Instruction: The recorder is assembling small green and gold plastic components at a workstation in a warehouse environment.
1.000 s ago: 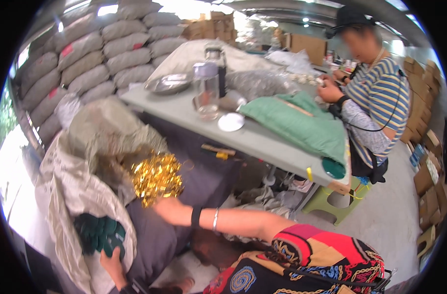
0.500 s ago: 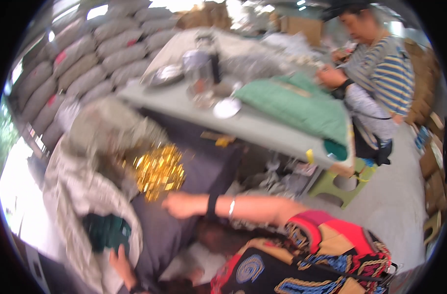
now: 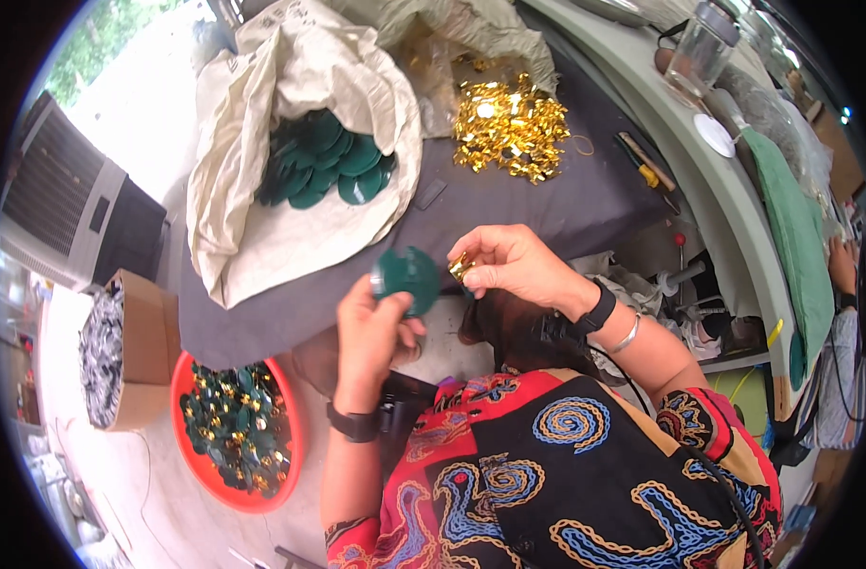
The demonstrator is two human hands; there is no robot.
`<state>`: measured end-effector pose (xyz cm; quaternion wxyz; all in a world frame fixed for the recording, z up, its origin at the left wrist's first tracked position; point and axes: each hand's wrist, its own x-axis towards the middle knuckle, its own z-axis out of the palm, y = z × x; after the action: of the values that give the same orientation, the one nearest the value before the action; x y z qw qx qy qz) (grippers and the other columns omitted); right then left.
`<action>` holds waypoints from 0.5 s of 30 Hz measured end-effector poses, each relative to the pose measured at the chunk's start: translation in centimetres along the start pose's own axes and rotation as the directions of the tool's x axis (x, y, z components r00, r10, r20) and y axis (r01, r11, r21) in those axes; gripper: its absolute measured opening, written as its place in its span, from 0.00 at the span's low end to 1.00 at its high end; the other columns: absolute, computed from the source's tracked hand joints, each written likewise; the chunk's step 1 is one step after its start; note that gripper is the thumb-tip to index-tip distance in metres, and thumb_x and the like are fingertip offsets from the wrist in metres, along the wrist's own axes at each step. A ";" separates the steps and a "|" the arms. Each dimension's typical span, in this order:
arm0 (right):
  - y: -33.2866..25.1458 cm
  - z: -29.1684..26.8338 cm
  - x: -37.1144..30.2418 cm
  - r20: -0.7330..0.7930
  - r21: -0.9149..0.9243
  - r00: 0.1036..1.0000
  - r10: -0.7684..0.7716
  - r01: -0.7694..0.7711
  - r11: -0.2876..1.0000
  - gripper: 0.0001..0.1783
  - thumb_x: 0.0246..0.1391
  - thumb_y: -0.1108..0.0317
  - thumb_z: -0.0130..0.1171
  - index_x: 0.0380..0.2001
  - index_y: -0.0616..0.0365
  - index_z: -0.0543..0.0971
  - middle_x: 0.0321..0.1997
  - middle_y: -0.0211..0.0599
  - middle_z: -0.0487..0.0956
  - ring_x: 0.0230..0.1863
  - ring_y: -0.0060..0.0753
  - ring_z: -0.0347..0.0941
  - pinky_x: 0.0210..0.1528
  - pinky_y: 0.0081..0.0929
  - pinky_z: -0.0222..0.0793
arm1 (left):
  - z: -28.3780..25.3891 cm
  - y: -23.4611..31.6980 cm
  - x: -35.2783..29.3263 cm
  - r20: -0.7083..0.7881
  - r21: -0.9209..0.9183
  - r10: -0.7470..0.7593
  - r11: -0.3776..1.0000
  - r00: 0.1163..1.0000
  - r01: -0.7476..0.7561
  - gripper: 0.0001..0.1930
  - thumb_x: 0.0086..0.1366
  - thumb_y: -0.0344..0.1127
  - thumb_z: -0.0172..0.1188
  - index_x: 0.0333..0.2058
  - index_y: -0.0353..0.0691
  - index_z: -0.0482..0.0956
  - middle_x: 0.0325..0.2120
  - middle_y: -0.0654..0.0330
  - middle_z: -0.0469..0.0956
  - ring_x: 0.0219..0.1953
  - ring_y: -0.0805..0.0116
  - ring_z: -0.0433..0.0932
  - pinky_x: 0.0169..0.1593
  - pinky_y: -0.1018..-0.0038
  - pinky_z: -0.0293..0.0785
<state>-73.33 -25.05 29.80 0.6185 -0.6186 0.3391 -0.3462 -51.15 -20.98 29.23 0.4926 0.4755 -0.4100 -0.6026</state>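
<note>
My left hand (image 3: 368, 327) is closed around dark green round plastic discs (image 3: 409, 277), held in front of my body. Close to its right, my right hand (image 3: 518, 266) pinches small shiny gold metal clips (image 3: 461, 266) between thumb and fingers. Beyond my hands, a pale cloth sack (image 3: 243, 237) lies with its mouth rolled back, showing many green discs (image 3: 329, 156) inside. A heap of gold clips (image 3: 509, 128) spills from a bag onto the dark-covered table (image 3: 452, 218). At lower left, a red basin (image 3: 298, 446) holds green discs mixed with gold pieces.
A cardboard box (image 3: 153, 351) with silvery material and a grey slatted machine (image 3: 58, 190) stand at left. On the pale table at right are a glass jar (image 3: 703, 52) and green cloth bag (image 3: 784, 218). A co-worker's hand (image 3: 843, 266) shows at the far right.
My view has swung down and to the left. My left hand has come out of the sack with green discs; my right hand has left the gold heap holding clips. Both hands are now close together.
</note>
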 end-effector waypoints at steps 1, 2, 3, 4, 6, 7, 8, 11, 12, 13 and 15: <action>0.3 0.9 -0.2 0.045 0.248 0.999 -0.025 0.013 0.969 0.13 0.54 0.75 0.60 0.43 0.63 0.75 0.36 0.31 0.78 0.36 0.17 0.73 0.38 0.21 0.74 | 0.8 -0.2 -0.8 0.034 0.006 -0.033 0.999 0.999 0.032 0.11 0.59 0.25 0.51 0.41 0.31 0.72 0.25 0.56 0.78 0.16 0.72 0.75 0.16 0.83 0.68; 0.5 1.4 -0.5 0.081 0.223 0.995 -0.051 0.032 0.974 0.15 0.54 0.76 0.59 0.45 0.64 0.73 0.36 0.32 0.78 0.36 0.19 0.74 0.39 0.20 0.75 | 1.6 -0.1 -1.5 0.047 0.004 -0.037 0.999 0.998 0.037 0.08 0.59 0.25 0.52 0.39 0.31 0.72 0.24 0.57 0.77 0.16 0.73 0.75 0.16 0.82 0.67; 0.6 1.9 -0.7 0.089 0.227 0.995 -0.042 0.021 0.974 0.15 0.54 0.76 0.59 0.45 0.64 0.73 0.36 0.32 0.78 0.36 0.19 0.74 0.39 0.20 0.75 | 2.2 -0.1 -1.9 0.062 0.003 -0.041 0.999 0.997 0.041 0.06 0.60 0.24 0.52 0.36 0.31 0.72 0.23 0.59 0.76 0.16 0.75 0.74 0.16 0.82 0.65; 0.8 2.3 -0.9 0.064 0.253 0.996 -0.055 0.037 0.967 0.15 0.54 0.76 0.59 0.45 0.64 0.73 0.37 0.32 0.78 0.36 0.19 0.74 0.39 0.21 0.75 | 2.3 -0.3 -2.0 0.072 0.033 -0.010 0.999 0.997 0.008 0.05 0.60 0.25 0.51 0.36 0.31 0.71 0.23 0.59 0.76 0.17 0.76 0.74 0.17 0.82 0.67; 0.8 2.6 -1.4 0.042 0.213 0.996 -0.076 0.065 0.975 0.15 0.54 0.76 0.59 0.46 0.65 0.72 0.37 0.30 0.76 0.36 0.18 0.73 0.41 0.21 0.75 | 2.7 -0.5 -2.2 0.065 0.033 -0.004 0.999 0.998 0.002 0.05 0.61 0.25 0.51 0.35 0.31 0.71 0.23 0.59 0.76 0.17 0.76 0.74 0.18 0.82 0.67; 0.9 2.7 -1.5 0.041 0.218 0.997 -0.069 0.059 0.974 0.15 0.54 0.76 0.59 0.46 0.65 0.72 0.37 0.30 0.76 0.36 0.18 0.73 0.41 0.21 0.75 | 2.9 -0.4 -2.3 0.062 0.034 0.013 0.999 0.998 -0.015 0.05 0.61 0.26 0.51 0.35 0.31 0.71 0.24 0.59 0.77 0.18 0.76 0.74 0.18 0.82 0.68; 0.9 2.9 -1.5 0.008 0.110 0.991 -0.137 0.135 0.985 0.15 0.54 0.77 0.59 0.45 0.66 0.72 0.37 0.32 0.76 0.35 0.21 0.75 0.40 0.22 0.75 | 3.1 -0.1 -2.5 0.056 0.033 0.021 0.999 0.998 -0.023 0.03 0.60 0.25 0.51 0.33 0.32 0.70 0.23 0.59 0.76 0.19 0.76 0.75 0.19 0.82 0.68; 0.4 2.6 -1.7 0.038 -0.306 0.932 -0.360 0.354 0.884 0.15 0.52 0.78 0.58 0.44 0.66 0.71 0.36 0.38 0.74 0.34 0.32 0.76 0.37 0.26 0.74 | 3.4 -0.3 -2.7 0.048 0.081 0.041 0.996 0.998 -0.045 0.02 0.59 0.24 0.52 0.32 0.33 0.70 0.22 0.61 0.75 0.20 0.77 0.75 0.20 0.82 0.69; 0.3 2.4 -1.6 0.144 -0.567 0.864 -0.482 0.471 0.676 0.15 0.51 0.79 0.58 0.43 0.66 0.71 0.36 0.42 0.73 0.34 0.39 0.76 0.35 0.29 0.73 | 3.6 -0.2 -2.7 0.050 0.080 0.038 0.996 0.998 -0.042 0.02 0.59 0.24 0.52 0.32 0.33 0.70 0.22 0.61 0.75 0.20 0.77 0.75 0.20 0.82 0.69; 0.4 2.3 -1.6 0.143 -0.568 0.866 -0.479 0.468 0.677 0.15 0.51 0.79 0.58 0.43 0.66 0.71 0.36 0.42 0.73 0.34 0.39 0.76 0.35 0.29 0.73 | 3.7 -0.2 -2.8 0.049 0.121 0.042 0.992 0.998 -0.048 0.03 0.58 0.23 0.52 0.31 0.33 0.68 0.21 0.60 0.75 0.20 0.77 0.75 0.20 0.81 0.69; 0.4 2.5 -1.8 0.190 -0.612 0.859 -0.476 0.483 0.627 0.15 0.49 0.79 0.58 0.42 0.64 0.70 0.36 0.48 0.72 0.34 0.51 0.74 0.34 0.35 0.71 | 3.8 -0.7 -3.0 0.053 0.159 0.039 0.986 0.998 -0.047 0.04 0.57 0.22 0.53 0.30 0.33 0.67 0.20 0.60 0.74 0.20 0.77 0.75 0.20 0.79 0.69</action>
<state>-72.18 -22.17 29.37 0.2569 -0.8603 0.2563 -0.3581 -54.78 -17.79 29.85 0.4555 0.4894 -0.4794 -0.5685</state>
